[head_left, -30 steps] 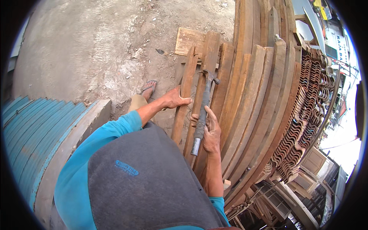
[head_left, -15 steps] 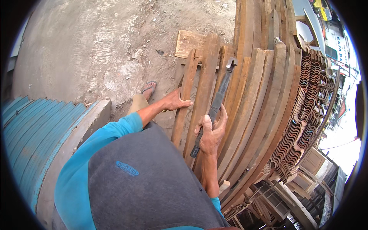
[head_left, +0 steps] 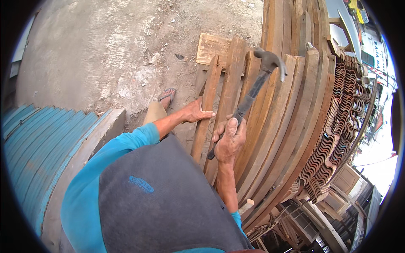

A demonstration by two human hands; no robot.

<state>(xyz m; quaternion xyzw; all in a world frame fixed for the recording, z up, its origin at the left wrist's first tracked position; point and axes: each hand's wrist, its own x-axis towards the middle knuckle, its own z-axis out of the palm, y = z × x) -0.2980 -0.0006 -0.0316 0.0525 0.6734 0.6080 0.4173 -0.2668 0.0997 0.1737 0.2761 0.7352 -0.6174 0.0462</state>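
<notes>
My right hand (head_left: 230,139) is closed around the dark handle of a claw hammer (head_left: 255,90). Its metal head points away from me, with the claw toward the right, over the stacked timber. My left hand (head_left: 195,111) grips a narrow wooden beam (head_left: 206,107), thumb laid across its top and the other fingers hidden behind its left side. A wider wooden plank (head_left: 230,80) lies just right of that beam, under the hammer handle.
Long timber beams (head_left: 291,109) are stacked on the right, beside rows of clay roof tiles (head_left: 337,130). A short board (head_left: 209,47) lies at the far end. Blue corrugated metal (head_left: 46,143) and a concrete ledge (head_left: 78,164) flank my left. My sandalled foot (head_left: 167,97) stands on rough ground.
The hammer has turned in my right hand, so its head now shows sideways with the claw to the right. My left hand stays on the narrow beam.
</notes>
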